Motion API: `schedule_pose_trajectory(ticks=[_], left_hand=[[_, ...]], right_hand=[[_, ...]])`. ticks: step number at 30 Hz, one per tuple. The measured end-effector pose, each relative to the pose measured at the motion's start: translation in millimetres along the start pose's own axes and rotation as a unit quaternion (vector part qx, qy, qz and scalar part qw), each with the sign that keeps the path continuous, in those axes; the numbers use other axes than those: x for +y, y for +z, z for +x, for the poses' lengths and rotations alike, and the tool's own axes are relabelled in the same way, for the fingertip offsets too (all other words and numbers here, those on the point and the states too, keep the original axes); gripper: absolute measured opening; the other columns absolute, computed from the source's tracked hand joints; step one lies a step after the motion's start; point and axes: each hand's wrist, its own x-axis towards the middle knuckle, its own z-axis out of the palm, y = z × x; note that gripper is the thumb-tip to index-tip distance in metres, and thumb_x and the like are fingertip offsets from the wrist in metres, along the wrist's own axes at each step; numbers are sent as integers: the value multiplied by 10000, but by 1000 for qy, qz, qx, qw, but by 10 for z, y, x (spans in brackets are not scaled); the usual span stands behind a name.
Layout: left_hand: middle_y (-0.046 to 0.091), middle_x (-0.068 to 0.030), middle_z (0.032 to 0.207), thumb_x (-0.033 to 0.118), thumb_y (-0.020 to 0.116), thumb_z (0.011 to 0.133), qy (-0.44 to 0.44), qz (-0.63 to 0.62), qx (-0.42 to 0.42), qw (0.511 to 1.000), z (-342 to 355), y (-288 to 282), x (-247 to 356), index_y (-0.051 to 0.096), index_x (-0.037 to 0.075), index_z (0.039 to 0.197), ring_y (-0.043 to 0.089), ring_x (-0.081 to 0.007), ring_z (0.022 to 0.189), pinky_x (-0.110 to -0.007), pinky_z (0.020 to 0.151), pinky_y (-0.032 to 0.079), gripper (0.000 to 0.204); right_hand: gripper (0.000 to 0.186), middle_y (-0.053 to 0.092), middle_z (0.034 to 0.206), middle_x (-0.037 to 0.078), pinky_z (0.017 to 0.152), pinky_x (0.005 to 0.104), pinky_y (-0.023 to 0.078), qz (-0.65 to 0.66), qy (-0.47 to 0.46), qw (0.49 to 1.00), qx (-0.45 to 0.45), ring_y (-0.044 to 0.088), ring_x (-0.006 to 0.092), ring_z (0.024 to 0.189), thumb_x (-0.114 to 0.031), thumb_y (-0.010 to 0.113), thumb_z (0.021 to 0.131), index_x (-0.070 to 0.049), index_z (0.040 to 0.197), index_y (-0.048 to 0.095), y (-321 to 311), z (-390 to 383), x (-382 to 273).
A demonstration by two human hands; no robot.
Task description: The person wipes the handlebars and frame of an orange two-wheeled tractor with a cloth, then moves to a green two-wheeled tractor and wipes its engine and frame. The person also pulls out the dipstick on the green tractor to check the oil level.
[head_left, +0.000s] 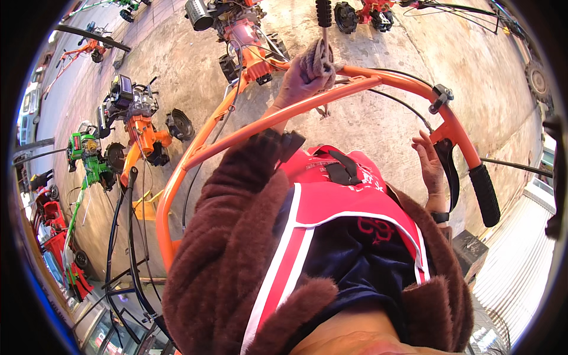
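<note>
My left hand (297,84) is closed round a crumpled greyish rag (318,66), reaching over the orange handlebar frame (284,112) of a small walk-behind tiller. The rag wraps a thin metal rod topped by a black ribbed grip (323,13). To the right, my right hand (431,163) has its fingers apart and holds nothing. It hovers beside the orange right handle, close to a black lever (451,168) and inboard of the black rubber grip (485,195). The tiller's engine and orange gearbox (255,64) lie beyond the frame, to the left of the rag.
Another orange tiller (141,127) and a green one (89,157) stand at left. A red machine with black wheels (370,15) is at the far side. Black handlebars (127,236) rise at near left; a corrugated white shutter (515,278) borders the near right. The floor is worn concrete.
</note>
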Motion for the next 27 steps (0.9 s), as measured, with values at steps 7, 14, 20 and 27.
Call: schedule_pose_trajectory(ticks=[7,14,20,27], left_hand=[[634,-57,1171,89,721,859,36,87,314,945,-421,-881,110,532,51,1286,626,-142,1023,-289,926,511,469],[657,-67,1028,40,724,831,-41,95,-16,995,43,-313,-53,587,94,1232,604,-191,834,-311,773,505,427],[659,-123,959,50,745,737,96,397,-76,910,272,-167,-48,652,111,1079,604,-339,922,-387,855,477,360],[665,-61,1019,69,728,855,-46,165,25,985,-43,-242,-245,577,56,1194,621,-127,925,-289,845,511,371]], right_hand=[[329,650,1173,96,984,287,459,30,37,998,32,610,153,1097,-86,540,1003,-11,1323,546,30,-131,-54],[245,702,1050,119,875,298,512,-132,-95,982,-93,671,181,997,-14,635,903,-4,1147,649,563,174,-528],[257,691,972,141,822,327,527,-141,-217,955,-144,683,251,926,38,642,855,-1,1108,665,923,411,-993],[242,686,965,137,776,313,538,-84,-331,937,-77,684,248,895,104,611,858,-4,1063,677,1114,616,-1173]])
